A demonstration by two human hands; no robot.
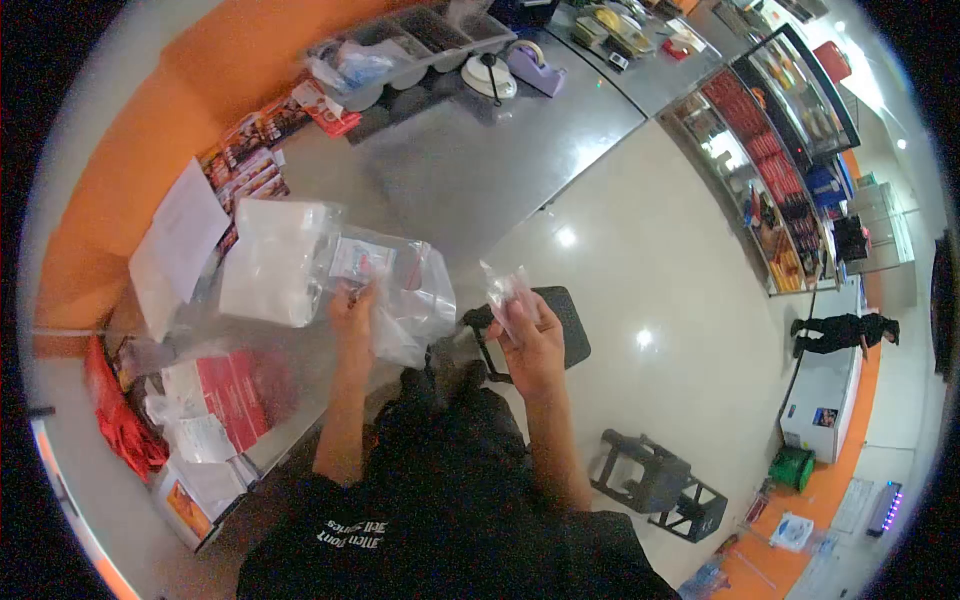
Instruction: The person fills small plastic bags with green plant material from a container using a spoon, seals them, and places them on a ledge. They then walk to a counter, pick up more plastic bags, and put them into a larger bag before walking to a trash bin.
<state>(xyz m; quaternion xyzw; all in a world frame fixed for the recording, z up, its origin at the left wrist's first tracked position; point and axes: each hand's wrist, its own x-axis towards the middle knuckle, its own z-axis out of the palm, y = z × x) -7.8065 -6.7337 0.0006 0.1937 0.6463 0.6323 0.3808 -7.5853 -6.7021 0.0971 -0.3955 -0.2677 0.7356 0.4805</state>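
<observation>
My left hand (pixel 352 315) grips a clear plastic bag (pixel 425 290) near its edge, with a small printed packet showing through the film above my fingers. The bag hangs over the front edge of the steel counter (pixel 440 160). Off to the right, my right hand (pixel 533 350) is closed around a small crumpled clear plastic bag (pixel 508 290), raised above the floor. Just left of the larger bag lies a thick stack of white sheets in clear wrap (pixel 275 260).
Along the wall sit a grey compartment tray (pixel 430 45), a purple tape dispenser (pixel 536 70) and leaflets (pixel 250 170). Black stools (pixel 562 325) (pixel 645 470) stand on the tiled floor. A person in dark clothes (pixel 845 333) is across the room, near a display case (pixel 755 150).
</observation>
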